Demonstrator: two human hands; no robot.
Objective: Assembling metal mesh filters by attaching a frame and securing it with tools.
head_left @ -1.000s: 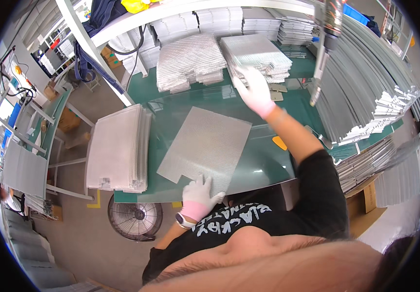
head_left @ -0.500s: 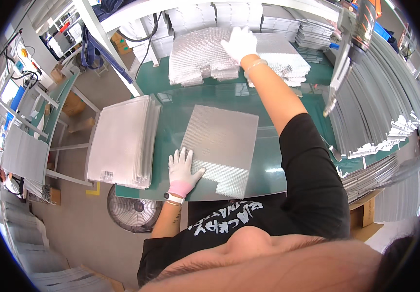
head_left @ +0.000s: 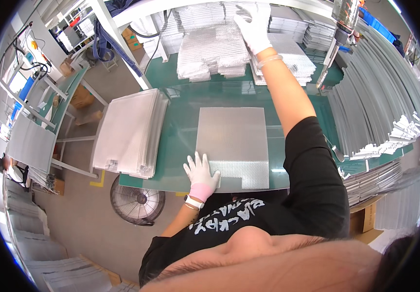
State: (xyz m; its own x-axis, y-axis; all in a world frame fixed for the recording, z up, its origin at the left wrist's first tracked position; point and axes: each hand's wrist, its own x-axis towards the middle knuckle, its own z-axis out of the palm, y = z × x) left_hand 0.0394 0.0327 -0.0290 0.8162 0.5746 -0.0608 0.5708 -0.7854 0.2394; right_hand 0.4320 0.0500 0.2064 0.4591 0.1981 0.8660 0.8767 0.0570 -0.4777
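A flat grey fine-mesh panel [head_left: 233, 136] with a notch in its near edge lies on the green tabletop before me. At its near left corner rests my left hand [head_left: 202, 176], white-gloved with pink at the cuff, fingers spread and flat. My right hand [head_left: 253, 30], also gloved in white, reaches to the back of the table. Its thumb and fingers close at the right edge of a translucent, bubble-textured sheet [head_left: 205, 18], which rises behind a stack of similar sheets [head_left: 213, 52]. The exact finger contact is hard to see.
A tall stack of whitish sheets [head_left: 127, 129] stands at the table's left. Another pale stack [head_left: 295, 61] is beyond my right forearm. Many grey panels [head_left: 375, 97] fill the right side. A tool [head_left: 334, 46] hangs at upper right. A round fan [head_left: 138, 199] stands on the floor.
My right hand has moved farther back and up, with a bubble-textured sheet now showing raised beside it. The left hand stays on the panel's corner. The whole view has shifted and turned slightly.
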